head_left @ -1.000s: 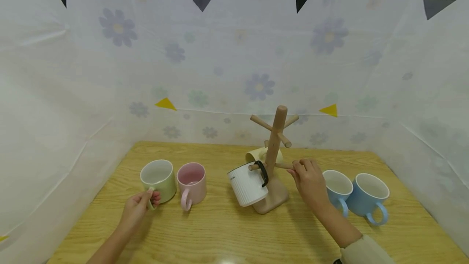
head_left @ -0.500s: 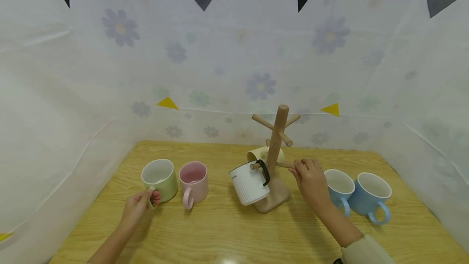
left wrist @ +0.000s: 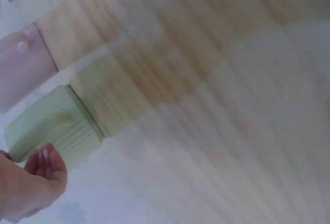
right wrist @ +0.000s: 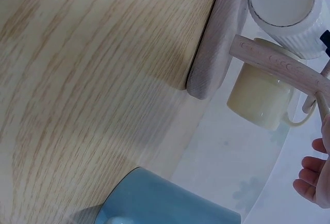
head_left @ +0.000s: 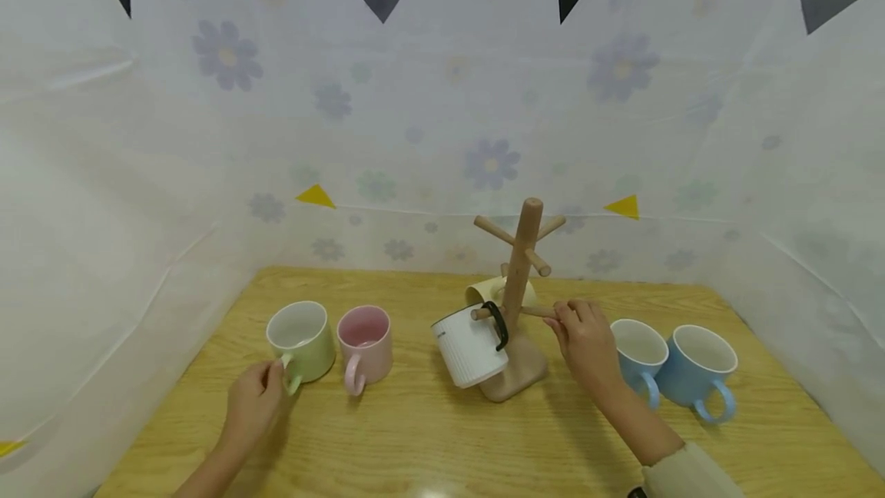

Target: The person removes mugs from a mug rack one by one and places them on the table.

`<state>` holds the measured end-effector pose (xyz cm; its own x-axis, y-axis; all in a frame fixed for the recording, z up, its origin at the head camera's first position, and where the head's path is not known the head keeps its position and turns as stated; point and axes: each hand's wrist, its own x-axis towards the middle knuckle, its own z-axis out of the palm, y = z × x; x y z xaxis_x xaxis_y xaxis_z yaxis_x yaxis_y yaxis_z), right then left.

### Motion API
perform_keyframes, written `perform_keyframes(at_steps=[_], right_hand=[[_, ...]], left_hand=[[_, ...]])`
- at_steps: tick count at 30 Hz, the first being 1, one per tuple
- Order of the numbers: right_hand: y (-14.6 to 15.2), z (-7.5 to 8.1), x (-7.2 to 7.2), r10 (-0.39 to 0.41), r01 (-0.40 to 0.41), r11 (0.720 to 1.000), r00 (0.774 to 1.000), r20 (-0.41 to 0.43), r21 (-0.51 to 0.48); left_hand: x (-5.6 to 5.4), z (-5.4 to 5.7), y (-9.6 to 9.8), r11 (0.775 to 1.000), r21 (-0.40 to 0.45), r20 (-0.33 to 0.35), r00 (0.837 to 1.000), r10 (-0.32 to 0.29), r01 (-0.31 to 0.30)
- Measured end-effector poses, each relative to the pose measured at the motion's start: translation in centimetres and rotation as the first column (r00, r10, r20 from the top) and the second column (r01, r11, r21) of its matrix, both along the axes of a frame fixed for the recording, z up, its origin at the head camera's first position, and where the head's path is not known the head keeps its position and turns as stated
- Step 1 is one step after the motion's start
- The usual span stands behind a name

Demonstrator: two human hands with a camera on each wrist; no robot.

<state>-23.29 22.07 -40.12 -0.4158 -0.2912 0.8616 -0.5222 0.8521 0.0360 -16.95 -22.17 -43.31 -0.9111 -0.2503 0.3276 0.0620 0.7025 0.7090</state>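
In the head view, my left hand (head_left: 254, 406) is at the handle of the green mug (head_left: 314, 344), with thumb and fingertip at the handle's upper end. The left wrist view shows the mug's ribbed side (left wrist: 82, 136) and the other fingers curled below the handle, outside its loop. My right hand (head_left: 588, 348) pinches the end of a lower peg (head_left: 538, 311) on the wooden mug tree (head_left: 522, 275). A white mug (head_left: 470, 348) hangs tilted by its black handle from another lower peg. Behind the post hangs a cream mug (right wrist: 260, 97).
A pink mug (head_left: 366, 348) stands upright just right of the green one. Two blue mugs (head_left: 639, 352) stand close together, right of my right forearm. The wooden table (head_left: 415, 436) meets a white flowered curtain (head_left: 415, 98) at the back and sides.
My left fingers have come out of the green mug's handle loop, and that hand has drawn slightly back. The right hand keeps its pinch on the peg.
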Motion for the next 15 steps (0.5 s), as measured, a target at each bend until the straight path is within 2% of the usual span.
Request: perform_keyframes(at_steps=[5, 8, 9, 11, 15], right_hand=[[0.1, 0.0, -0.1, -0.008, 0.008, 1.000, 1.000, 0.000, -0.004], [0.1, -0.1, -0.1, -0.009, 0.009, 1.000, 1.000, -0.004, 0.000], [0.1, -0.1, -0.1, -0.008, 0.008, 1.000, 1.000, -0.006, 0.000], [0.1, -0.1, -0.2, -0.009, 0.009, 1.000, 1.000, -0.005, 0.001], [0.0, -0.1, -0.1, -0.013, 0.013, 1.000, 1.000, -0.005, 0.003]], left_hand=[[0.1, 0.7, 0.4, 0.995, -0.087, -0.062, 0.997, 0.044, -0.050], [0.5, 0.9, 0.9, 0.986, -0.144, -0.176, 0.983, 0.053, -0.079], [0.6, 1.0, 1.1, 0.982, -0.169, -0.233, 0.971, 0.047, -0.088], [0.9, 1.1, 1.7, 0.973, -0.207, -0.349, 0.937, 0.026, -0.104], [1.2, 1.5, 3.2, 0.961, -0.261, -0.493, 0.868, -0.053, -0.089]])
